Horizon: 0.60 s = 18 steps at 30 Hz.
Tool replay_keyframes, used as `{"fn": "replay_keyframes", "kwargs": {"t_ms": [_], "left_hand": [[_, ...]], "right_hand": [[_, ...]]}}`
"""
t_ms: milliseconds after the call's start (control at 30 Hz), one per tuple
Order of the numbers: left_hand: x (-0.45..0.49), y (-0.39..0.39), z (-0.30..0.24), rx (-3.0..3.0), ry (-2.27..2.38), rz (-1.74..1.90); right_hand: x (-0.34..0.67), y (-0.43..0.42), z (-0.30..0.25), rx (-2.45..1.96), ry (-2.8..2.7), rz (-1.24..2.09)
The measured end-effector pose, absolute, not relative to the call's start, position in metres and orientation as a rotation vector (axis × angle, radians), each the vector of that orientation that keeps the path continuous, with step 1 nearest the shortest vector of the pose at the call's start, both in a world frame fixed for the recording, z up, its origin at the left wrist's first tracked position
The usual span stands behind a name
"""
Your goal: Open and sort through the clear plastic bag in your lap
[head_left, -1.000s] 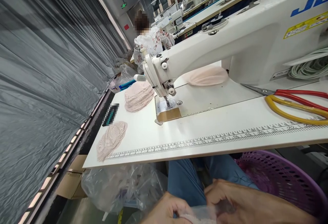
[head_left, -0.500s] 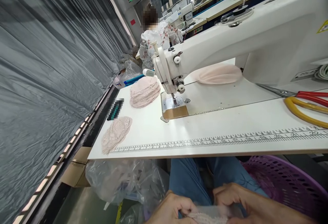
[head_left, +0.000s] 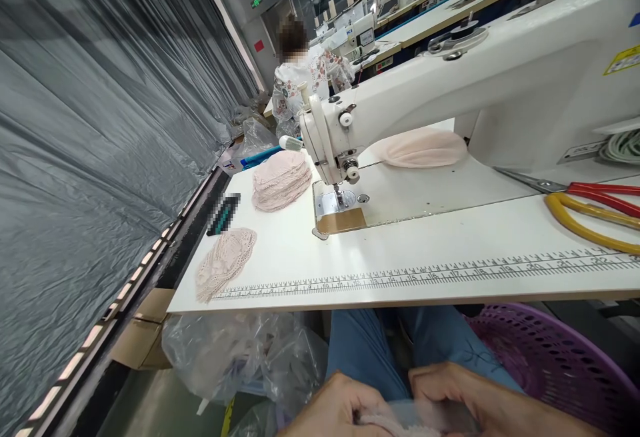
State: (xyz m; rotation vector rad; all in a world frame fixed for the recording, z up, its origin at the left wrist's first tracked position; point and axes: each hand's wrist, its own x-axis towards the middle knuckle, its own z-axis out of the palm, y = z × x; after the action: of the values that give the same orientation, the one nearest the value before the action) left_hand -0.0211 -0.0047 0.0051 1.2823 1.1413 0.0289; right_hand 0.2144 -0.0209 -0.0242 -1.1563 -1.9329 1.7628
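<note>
Lace (head_left: 387,422) sits at six o'clock in view, short of the table (head_left: 280,250), stretched between both hands' fingers. Left hand (head_left: 343,405), at the lace's nine o'clock, pinches one end. Right hand (head_left: 457,390), at its three o'clock, grasps the other; fingertips blurred.

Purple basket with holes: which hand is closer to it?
Right. The right hand is left of the purple basket in the picture; the left hand is farther left, on the right hand's other side.
</note>
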Motion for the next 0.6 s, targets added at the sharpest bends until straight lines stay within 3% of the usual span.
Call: {"fn": "replay_keyframes", "kwargs": {"t_ms": [267, 600], "left_hand": [[-0.038, -0.001, 0.000, 1.247, 1.099, -0.066], [-0.021, 0.000, 0.009, 1.323, 1.034, -0.041]], "right_hand": [[0.210, -0.022, -0.010, -1.036, -1.941, 1.737], [0.217, -0.015, 0.007, -1.226, -2.120, 1.685]]}}
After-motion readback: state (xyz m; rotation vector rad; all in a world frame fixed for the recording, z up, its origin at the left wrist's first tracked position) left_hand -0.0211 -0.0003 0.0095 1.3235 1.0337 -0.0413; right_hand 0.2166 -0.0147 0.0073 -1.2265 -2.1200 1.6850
